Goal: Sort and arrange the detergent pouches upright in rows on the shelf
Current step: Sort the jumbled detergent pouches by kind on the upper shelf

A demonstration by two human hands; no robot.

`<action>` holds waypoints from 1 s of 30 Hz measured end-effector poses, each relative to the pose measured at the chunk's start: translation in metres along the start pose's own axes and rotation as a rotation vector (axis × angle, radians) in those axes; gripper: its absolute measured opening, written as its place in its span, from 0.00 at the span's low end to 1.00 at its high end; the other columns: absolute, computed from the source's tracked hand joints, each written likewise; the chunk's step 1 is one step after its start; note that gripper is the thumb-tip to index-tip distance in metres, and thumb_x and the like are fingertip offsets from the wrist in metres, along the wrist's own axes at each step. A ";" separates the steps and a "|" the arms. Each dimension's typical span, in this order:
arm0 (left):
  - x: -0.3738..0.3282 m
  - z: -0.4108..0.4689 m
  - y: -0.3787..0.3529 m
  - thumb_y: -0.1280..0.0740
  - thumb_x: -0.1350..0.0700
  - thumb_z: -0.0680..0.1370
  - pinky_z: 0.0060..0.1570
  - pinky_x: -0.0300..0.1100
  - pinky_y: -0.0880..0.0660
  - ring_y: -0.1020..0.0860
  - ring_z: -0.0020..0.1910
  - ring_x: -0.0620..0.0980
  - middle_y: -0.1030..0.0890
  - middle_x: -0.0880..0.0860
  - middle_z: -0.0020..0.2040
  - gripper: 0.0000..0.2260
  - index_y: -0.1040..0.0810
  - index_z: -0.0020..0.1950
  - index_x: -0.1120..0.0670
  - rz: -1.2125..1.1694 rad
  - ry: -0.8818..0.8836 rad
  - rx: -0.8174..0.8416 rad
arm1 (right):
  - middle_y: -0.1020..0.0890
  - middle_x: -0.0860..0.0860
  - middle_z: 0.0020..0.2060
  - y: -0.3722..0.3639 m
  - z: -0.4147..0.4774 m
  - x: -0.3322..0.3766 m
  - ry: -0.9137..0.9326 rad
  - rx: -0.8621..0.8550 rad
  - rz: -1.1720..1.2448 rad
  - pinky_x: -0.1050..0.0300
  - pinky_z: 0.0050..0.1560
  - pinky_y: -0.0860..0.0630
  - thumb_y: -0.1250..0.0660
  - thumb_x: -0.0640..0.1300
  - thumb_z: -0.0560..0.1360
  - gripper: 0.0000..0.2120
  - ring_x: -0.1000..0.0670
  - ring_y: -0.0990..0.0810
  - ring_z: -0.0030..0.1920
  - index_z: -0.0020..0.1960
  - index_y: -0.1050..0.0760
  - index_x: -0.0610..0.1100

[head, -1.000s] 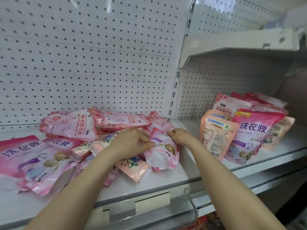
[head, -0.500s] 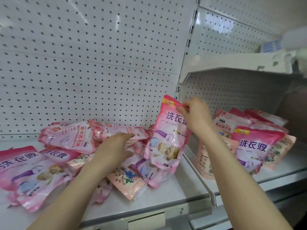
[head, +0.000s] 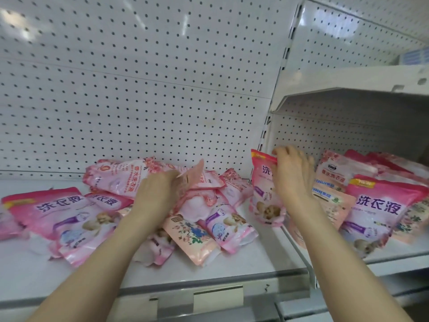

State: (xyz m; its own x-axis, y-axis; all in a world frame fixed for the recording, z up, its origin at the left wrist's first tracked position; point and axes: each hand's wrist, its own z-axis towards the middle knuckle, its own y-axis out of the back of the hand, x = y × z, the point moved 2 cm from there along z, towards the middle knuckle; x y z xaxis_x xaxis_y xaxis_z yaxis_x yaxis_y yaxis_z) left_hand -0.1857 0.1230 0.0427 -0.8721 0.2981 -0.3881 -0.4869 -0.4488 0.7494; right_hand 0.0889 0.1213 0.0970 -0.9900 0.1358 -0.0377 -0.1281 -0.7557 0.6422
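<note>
A loose pile of pink detergent pouches [head: 116, 177] lies flat on the left shelf [head: 243, 259]. My left hand [head: 157, 194] grips the edge of a pale pink pouch [head: 192, 177] and tilts it up out of the pile. My right hand [head: 292, 175] holds a pink pouch with purple print [head: 262, 194] by its top, upright, at the gap between the two shelves. On the right shelf [head: 394, 254] several pouches stand upright, a bright pink one [head: 380, 210] in front and a peach one [head: 329, 201] beside it.
White pegboard [head: 139, 89] backs both shelves. An upper shelf [head: 348, 82] overhangs the right bay. A metal divider edge [head: 299, 249] separates the two shelves. A peach floral pouch [head: 188, 235] lies at the pile's front.
My right hand has carried the pink pouch rightward and lower, towards the right shelf. My left hand has closed on a pale pink pouch and lifted its edge.
</note>
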 end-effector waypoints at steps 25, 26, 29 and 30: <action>0.070 -0.020 0.037 0.45 0.56 0.83 0.35 0.36 0.26 0.20 0.44 0.43 0.21 0.46 0.49 0.07 0.30 0.58 0.50 -0.780 0.478 -0.170 | 0.19 0.44 0.50 -0.111 -0.011 0.099 -0.303 0.752 0.460 0.52 0.54 0.26 0.46 0.63 0.81 0.27 0.43 0.21 0.52 0.55 0.24 0.39; 0.072 -0.020 0.037 0.45 0.55 0.83 0.36 0.38 0.25 0.20 0.45 0.44 0.21 0.47 0.50 0.07 0.30 0.59 0.50 -0.772 0.474 -0.163 | 0.18 0.45 0.49 -0.116 -0.008 0.100 -0.335 0.821 0.454 0.52 0.54 0.24 0.46 0.64 0.80 0.28 0.44 0.20 0.50 0.54 0.24 0.39; 0.080 -0.017 0.039 0.44 0.55 0.83 0.45 0.46 0.23 0.20 0.49 0.48 0.20 0.49 0.53 0.08 0.29 0.59 0.50 -0.762 0.470 -0.156 | 0.18 0.46 0.44 -0.117 0.000 0.103 -0.455 0.853 0.504 0.49 0.46 0.20 0.33 0.53 0.77 0.17 0.46 0.18 0.43 0.50 0.25 0.38; 0.082 -0.017 0.040 0.44 0.55 0.82 0.44 0.45 0.24 0.20 0.49 0.48 0.20 0.49 0.52 0.07 0.28 0.58 0.50 -0.753 0.465 -0.148 | 0.19 0.46 0.42 -0.115 0.003 0.105 -0.473 0.835 0.500 0.51 0.45 0.20 0.31 0.48 0.76 0.12 0.47 0.19 0.41 0.49 0.25 0.38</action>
State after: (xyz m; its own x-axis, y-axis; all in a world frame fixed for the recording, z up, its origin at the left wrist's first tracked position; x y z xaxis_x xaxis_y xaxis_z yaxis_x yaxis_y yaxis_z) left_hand -0.2772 0.1153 0.0320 -0.2354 0.2006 -0.9510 -0.9112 -0.3859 0.1441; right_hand -0.0003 0.2244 0.0212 -0.7728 0.3022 0.5581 0.5421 -0.1431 0.8281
